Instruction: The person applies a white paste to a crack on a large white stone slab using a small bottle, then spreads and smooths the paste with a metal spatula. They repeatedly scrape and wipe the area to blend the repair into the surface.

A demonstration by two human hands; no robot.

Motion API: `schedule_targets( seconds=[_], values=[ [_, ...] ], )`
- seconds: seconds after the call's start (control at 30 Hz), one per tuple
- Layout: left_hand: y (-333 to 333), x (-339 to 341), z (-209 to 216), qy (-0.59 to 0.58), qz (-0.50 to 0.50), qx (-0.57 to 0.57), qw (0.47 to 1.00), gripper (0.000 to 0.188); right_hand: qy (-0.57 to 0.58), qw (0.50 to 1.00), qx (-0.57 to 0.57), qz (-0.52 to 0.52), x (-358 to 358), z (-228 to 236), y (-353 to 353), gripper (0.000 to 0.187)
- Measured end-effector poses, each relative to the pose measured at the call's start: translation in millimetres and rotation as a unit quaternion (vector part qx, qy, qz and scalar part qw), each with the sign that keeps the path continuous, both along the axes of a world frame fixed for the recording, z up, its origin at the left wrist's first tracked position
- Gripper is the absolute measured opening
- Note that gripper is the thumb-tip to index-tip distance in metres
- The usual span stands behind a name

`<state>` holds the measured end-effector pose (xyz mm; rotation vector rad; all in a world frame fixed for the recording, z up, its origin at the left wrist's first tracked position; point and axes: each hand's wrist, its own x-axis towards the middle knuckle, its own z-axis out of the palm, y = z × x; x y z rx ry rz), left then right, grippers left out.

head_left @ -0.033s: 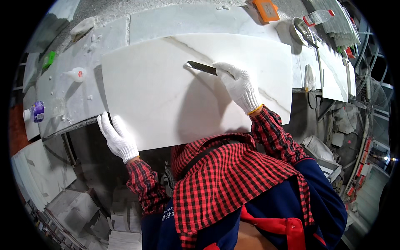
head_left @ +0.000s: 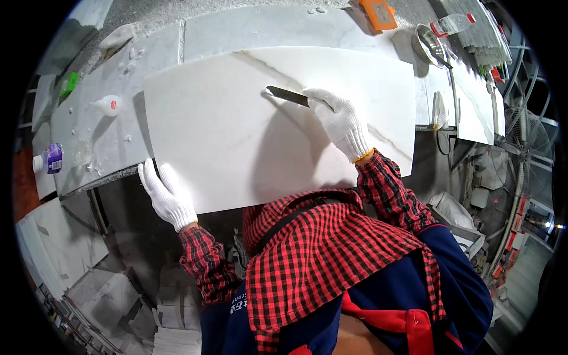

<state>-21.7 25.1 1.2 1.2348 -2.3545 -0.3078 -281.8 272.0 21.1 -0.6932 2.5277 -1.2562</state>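
A large white marble-look slab (head_left: 213, 118) with grey-brown veins lies before me on the bench. In my right hand (head_left: 338, 123), white-gloved, is a dark, flat, narrow tool (head_left: 287, 96). Its whitish tip points left and sits at the slab's surface, close to the upper vein. I cannot make out exactly what kind of tool it is. My left hand (head_left: 168, 195), also gloved in white, is at the slab's near left corner. Its fingers are stretched out and slightly apart beside the edge, and the thumb is hidden.
Left of the slab are a small white squeeze bottle (head_left: 109, 106) and a purple-labelled bottle (head_left: 53, 158). At the far right stand a metal bowl (head_left: 421, 52) with a tool in it, a plastic bottle (head_left: 452, 25) and an orange box (head_left: 378, 15). A spare glove (head_left: 439, 110) lies near the bench edge.
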Motion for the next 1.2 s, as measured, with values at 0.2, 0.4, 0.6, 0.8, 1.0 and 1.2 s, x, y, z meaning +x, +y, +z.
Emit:
schedule_targets(
  seconds=[0.2, 0.4, 0.6, 0.8, 1.0, 1.2],
  values=[
    [-0.1, -6.2, 3.6, -0.008, 0.0, 0.001, 1.0, 0.042, -0.147, 0.988, 0.007, -0.04, -7.8, 16.4, 6.5, 0.023],
    [1.6, -13.4, 5.7, -0.008, -0.012, -0.013, 1.0, 0.042, -0.073, 0.997, -0.004, -0.019, -10.2, 17.9, 4.9, 0.025],
    [2.4, -15.5, 2.1, -0.008, -0.011, 0.002, 1.0, 0.043, -0.064, 0.998, -0.002, -0.019, -9.9, 11.2, 6.1, 0.025],
    [3.5, -14.9, 1.2, -0.008, -0.014, 0.003, 1.0, 0.043, -0.202, 0.977, -0.035, -0.056, -15.2, 15.5, 14.6, 0.027],
    [5.8, -15.4, 2.2, -0.002, -0.007, 0.022, 1.0, 0.044, -0.191, 0.98, -0.022, -0.054, -15.0, 17.6, 10.6, 0.027],
    [5.4, -17.1, 2.5, 0.002, -0.008, 0.023, 1.0, 0.044, -0.111, 0.993, -0.039, -0.022, -14.3, 10.9, -9.5, 0.025]
  ],
)
